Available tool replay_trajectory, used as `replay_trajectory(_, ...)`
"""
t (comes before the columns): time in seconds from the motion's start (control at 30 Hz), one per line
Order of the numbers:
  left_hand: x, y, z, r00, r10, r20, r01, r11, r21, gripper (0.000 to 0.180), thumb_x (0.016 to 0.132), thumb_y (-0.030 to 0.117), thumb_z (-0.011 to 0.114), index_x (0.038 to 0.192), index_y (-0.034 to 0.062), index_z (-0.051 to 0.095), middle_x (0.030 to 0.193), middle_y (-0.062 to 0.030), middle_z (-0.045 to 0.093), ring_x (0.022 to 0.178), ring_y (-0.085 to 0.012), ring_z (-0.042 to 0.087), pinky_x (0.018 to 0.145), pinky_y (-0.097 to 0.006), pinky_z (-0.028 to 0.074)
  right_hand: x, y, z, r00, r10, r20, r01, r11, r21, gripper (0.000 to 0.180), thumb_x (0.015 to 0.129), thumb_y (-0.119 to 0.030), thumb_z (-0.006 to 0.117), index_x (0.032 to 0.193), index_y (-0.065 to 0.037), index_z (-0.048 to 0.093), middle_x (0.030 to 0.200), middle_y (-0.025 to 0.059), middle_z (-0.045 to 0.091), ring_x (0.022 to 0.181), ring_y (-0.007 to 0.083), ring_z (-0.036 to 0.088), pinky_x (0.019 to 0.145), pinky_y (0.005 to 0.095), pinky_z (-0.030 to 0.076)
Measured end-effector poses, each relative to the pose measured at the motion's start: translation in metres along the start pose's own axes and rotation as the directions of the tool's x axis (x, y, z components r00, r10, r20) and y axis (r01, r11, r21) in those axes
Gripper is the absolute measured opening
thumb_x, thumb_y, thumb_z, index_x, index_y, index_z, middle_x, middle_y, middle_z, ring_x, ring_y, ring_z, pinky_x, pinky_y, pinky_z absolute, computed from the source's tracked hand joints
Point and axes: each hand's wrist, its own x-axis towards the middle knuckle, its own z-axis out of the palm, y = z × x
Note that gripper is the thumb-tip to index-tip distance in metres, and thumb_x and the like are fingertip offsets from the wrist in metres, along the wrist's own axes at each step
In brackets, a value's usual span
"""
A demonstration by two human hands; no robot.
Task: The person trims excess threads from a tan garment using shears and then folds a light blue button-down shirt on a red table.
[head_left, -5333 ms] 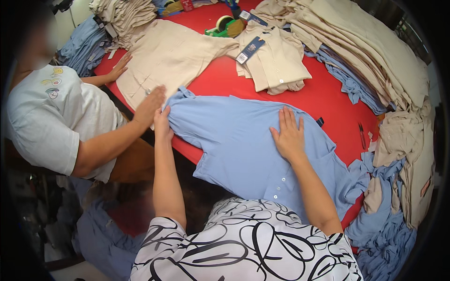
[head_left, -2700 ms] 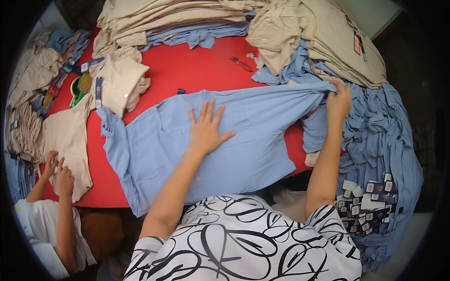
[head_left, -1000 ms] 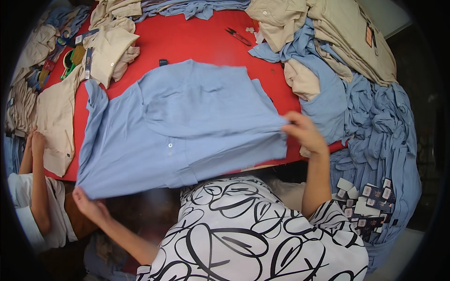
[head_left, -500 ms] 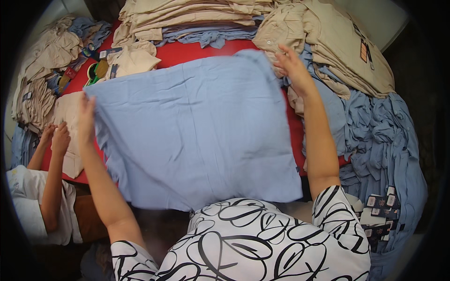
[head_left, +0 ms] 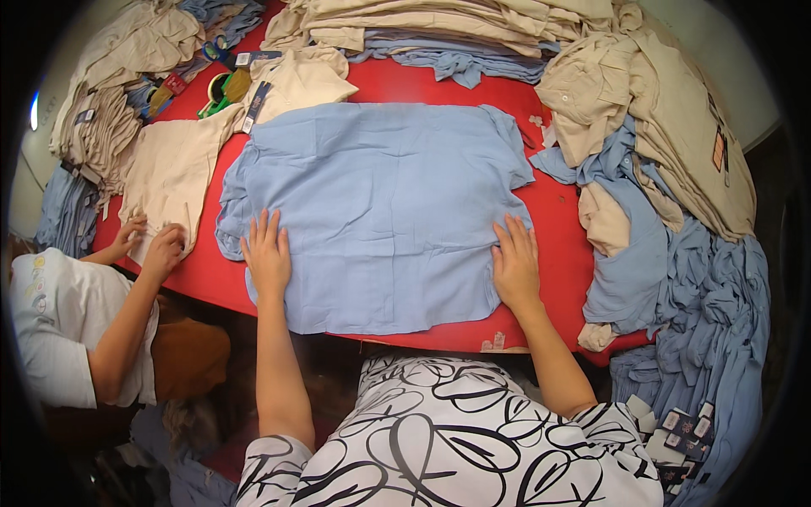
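Note:
A light blue shirt (head_left: 389, 220) lies spread on the red table (head_left: 562, 253), with slight creases across its middle. Its sleeves are bunched at both sides. On its left part rests my left hand (head_left: 268, 258), flat with the fingers stretched out. My right hand (head_left: 515, 264) presses lightly on the shirt's right edge, fingers extended and holding nothing. The shirt's collar cannot be made out.
Beige shirts (head_left: 456, 21) are stacked at the back, over blue ones. More blue garments (head_left: 701, 296) hang over the right edge. At left, a co-worker's hands (head_left: 160, 241) handle a beige garment (head_left: 173, 169). A green tape dispenser (head_left: 221, 91) lies beyond it.
The blue shirt, held up and moving before, now lies flat on the table. Both my hands have let go of its far part and come nearer, resting on its sides.

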Motion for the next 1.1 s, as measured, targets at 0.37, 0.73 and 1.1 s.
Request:
replay_trajectory(0.37,-0.061,-0.03,-0.023,0.934,-0.093,-0.346,0.084,0.996,-0.04,0.046,0.083,0.025,0.071,0.121,0.0034,0.059,0.117,-0.0181,0.059,0.109,-0.0384,0.053,0.094,-0.047,0.041,-0.09,0.009,-0.078,0.993,-0.093,0.071,0.087,0.993,0.082,0.015,0.071,-0.013,0.071,0.082,-0.007,0.063,0.091,0.005,0.06,0.105,0.0291,0.052,0.111,0.0581,0.023)
replay_trajectory(0.73,-0.095,-0.096,-0.046,0.835,-0.544,-0.083,0.388,0.69,-0.611,0.031,0.096,0.026,0.059,0.097,-0.0055,0.064,0.078,-0.005,0.061,0.072,-0.0118,0.051,0.07,-0.027,0.044,-0.087,0.023,-0.072,0.958,0.276,-0.075,-0.276,0.961,0.01,0.015,0.083,-0.02,0.069,0.088,-0.007,0.063,0.086,0.007,0.058,0.088,0.028,0.052,0.081,0.0413,0.038)
replay_trajectory(1.1,-0.105,-0.117,-0.057,0.859,-0.511,0.036,0.468,0.754,-0.46,0.018,0.088,0.014,0.067,0.088,-0.0026,0.061,0.074,-0.0016,0.058,0.068,-0.01,0.05,0.063,-0.026,0.042,-0.062,0.049,-0.05,0.864,0.491,-0.113,-0.48,0.87,0.115,0.018,0.085,-0.014,0.066,0.086,0.0,0.054,0.081,0.0171,0.057,0.076,0.0382,0.056,0.07,0.0432,0.045)
